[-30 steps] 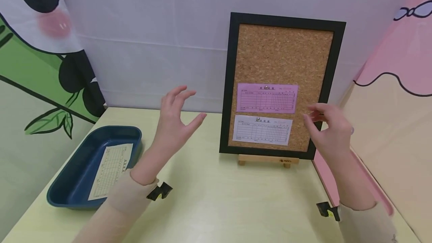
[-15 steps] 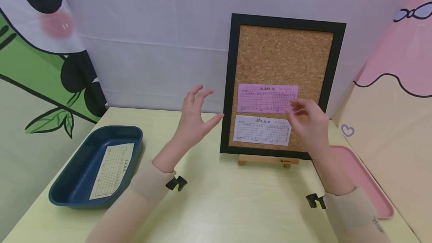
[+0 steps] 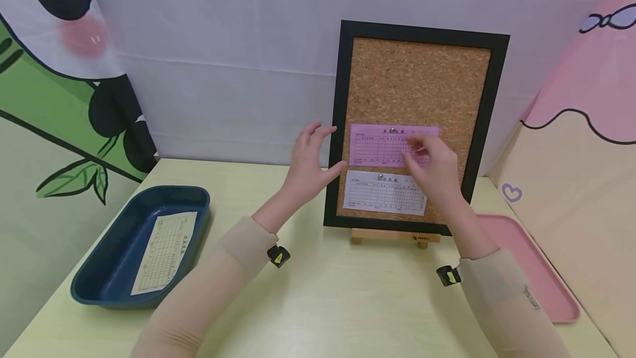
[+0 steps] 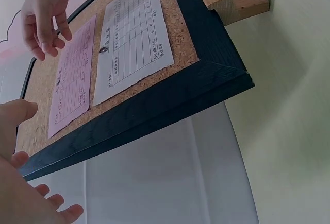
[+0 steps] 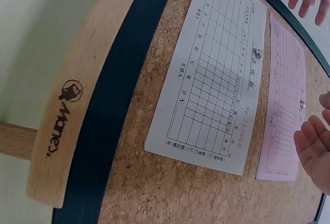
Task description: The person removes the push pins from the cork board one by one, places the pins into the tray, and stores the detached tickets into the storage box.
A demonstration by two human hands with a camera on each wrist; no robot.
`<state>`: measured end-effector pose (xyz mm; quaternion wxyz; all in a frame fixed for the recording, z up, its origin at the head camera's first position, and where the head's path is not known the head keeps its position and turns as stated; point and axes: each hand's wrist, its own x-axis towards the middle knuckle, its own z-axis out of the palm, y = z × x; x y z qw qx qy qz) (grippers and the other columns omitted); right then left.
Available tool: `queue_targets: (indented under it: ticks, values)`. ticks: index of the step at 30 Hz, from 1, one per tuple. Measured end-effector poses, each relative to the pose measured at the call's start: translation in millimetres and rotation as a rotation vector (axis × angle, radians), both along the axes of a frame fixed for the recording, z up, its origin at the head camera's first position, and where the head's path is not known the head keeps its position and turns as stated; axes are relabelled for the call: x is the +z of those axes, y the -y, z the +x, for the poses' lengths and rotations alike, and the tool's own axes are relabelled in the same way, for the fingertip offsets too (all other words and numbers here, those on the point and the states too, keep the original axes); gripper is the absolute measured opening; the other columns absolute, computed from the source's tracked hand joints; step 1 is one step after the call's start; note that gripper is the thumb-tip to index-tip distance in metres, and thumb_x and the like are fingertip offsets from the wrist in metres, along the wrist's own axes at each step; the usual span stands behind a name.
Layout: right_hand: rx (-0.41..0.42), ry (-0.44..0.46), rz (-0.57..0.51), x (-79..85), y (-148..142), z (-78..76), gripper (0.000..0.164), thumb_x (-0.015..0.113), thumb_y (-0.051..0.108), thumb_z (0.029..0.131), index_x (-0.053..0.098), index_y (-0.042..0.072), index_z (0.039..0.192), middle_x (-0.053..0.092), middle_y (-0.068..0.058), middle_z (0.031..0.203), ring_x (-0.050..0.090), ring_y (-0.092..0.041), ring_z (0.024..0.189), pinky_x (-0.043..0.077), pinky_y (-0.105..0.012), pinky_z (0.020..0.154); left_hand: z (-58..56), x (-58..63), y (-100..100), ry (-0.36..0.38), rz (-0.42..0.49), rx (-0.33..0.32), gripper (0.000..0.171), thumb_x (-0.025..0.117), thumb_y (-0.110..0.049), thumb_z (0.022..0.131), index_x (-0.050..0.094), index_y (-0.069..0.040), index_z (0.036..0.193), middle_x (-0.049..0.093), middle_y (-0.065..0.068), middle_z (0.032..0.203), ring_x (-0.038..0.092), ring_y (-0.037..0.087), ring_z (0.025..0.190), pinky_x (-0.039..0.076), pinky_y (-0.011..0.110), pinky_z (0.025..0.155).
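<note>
A black-framed corkboard leans upright, with a pink receipt slip and a white receipt slip pinned to it. A small push pin sits at the top of the pink slip; another push pin holds the white one. My left hand is raised at the board's left edge, thumb and fingers spread, holding nothing. In front of the pink slip's right half is my right hand, its fingers bent loosely with a gap to the thumb; nothing shows between them.
The board stands on a wooden easel. On the left is a dark blue tray with a cream paper slip in it. A pink tray lies at the right, partly behind the right arm. A printed cloth hangs behind.
Both hands have moved inward: the left hand rightward to the board's edge, the right hand leftward and up over the pink slip. The slips and trays stay in place.
</note>
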<state>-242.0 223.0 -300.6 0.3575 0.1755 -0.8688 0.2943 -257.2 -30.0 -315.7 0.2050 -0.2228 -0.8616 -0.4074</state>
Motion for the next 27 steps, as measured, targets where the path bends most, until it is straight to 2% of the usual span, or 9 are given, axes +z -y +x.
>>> queue_targets:
  ticks: [9,15,21,27]
  values:
    - [0.008,0.004,0.028,3.3,9,-18.3,0.028,0.067,0.013,0.087,0.062,0.002,0.112,0.063,-0.012,0.098,0.058,-0.021,0.085,0.05,-0.033,0.073,-11.9,8.1,-17,-0.001,-0.049,0.02,0.064,0.072,-0.026,0.084,0.039,-0.02,0.138,0.02,0.012,0.153,0.021,0.029,0.139,0.022,0.059,0.107]
    - [0.004,-0.014,0.035,5.5,13,-28.0,0.021,0.065,0.009,0.088,0.062,0.0,0.106,0.061,-0.012,0.093,0.057,-0.021,0.08,0.049,-0.032,0.07,-21.7,9.6,-24,-0.001,-0.06,0.039,0.061,0.071,-0.025,0.084,0.04,-0.019,0.136,0.019,0.011,0.153,0.022,0.029,0.139,0.023,0.056,0.108]
    - [-0.053,0.003,0.064,10.4,16,-31.9,0.018,0.065,0.014,0.089,0.062,0.002,0.102,0.059,-0.011,0.089,0.052,-0.02,0.075,0.044,-0.028,0.066,-31.1,9.7,-27,-0.025,-0.084,0.064,0.06,0.072,-0.025,0.083,0.041,-0.018,0.134,0.02,0.013,0.152,0.024,0.03,0.138,0.025,0.054,0.108]
    - [-0.097,0.039,0.067,13.6,18,-33.9,0.019,0.066,0.016,0.089,0.062,0.003,0.101,0.059,-0.01,0.087,0.051,-0.021,0.073,0.042,-0.029,0.065,-36.2,9.1,-31,-0.016,-0.106,0.083,0.059,0.073,-0.028,0.083,0.041,-0.02,0.132,0.02,0.014,0.152,0.024,0.03,0.139,0.025,0.054,0.107]
